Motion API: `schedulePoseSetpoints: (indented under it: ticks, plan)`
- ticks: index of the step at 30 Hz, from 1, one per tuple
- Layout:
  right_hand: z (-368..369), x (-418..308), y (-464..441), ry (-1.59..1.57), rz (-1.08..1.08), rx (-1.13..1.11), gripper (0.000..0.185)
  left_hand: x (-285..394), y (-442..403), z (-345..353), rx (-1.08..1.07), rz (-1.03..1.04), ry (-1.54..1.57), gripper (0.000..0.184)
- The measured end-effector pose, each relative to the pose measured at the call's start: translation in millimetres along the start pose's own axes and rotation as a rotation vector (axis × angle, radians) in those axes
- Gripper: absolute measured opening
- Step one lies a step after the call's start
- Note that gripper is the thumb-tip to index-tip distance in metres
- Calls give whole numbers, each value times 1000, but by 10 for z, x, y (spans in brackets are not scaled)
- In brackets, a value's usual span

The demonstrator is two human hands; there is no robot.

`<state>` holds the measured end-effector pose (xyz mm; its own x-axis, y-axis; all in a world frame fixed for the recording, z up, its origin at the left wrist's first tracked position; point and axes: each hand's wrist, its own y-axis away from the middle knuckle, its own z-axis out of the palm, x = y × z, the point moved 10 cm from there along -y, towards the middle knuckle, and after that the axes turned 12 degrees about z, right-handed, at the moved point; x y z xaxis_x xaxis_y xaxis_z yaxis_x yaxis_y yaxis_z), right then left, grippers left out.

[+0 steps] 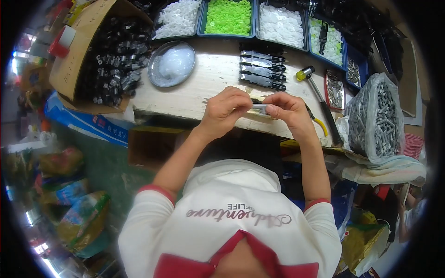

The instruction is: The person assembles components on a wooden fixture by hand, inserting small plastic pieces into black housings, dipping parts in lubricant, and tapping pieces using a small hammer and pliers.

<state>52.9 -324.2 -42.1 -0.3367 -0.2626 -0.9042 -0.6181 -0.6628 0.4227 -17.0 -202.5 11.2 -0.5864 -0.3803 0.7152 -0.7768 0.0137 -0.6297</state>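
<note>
My left hand (pixel 225 111) and my right hand (pixel 293 115) meet over the front edge of the workbench, both with fingers pinched. Between them they hold a small grey metal piece (pixel 259 106), one hand at each end; its exact kind is too small to make out. Just beyond the hands lies a neat row of several black and silver assembled parts (pixel 262 69). Pliers with yellow handles (pixel 320 126) rest beside my right hand, partly hidden by it.
A dish of white paste (pixel 171 64) and a carton of black parts (pixel 118 60) stand left. Bins of white and green pieces (pixel 228 17) line the back. At right are a hammer (pixel 320 95), a red tray of metal pins (pixel 334 89) and a plastic bag of metal parts (pixel 378 116).
</note>
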Motion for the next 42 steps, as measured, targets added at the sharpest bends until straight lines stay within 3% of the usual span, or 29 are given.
schedulePoseSetpoints:
  ticks: [8, 10, 13, 17, 42]
  plan:
    - [-230, 177, 19, -46, 40, 52, 18, -48, -7, 73, -72, 42, -185, 24]
    - [-367, 201, 38, -20, 50, 154, 16, -117, 20, -43, -29, 8, -378, 26]
    - [-431, 305, 9, 30, 101, 216, 15, -257, 104, 3, -57, -35, -417, 25]
    - [-384, 340, -43, 12, 88, 173, 16, -346, 138, 97, -71, -89, -479, 23]
    - [-262, 354, -103, 66, 114, 200, 13, -416, 189, 106, -34, -117, -460, 20]
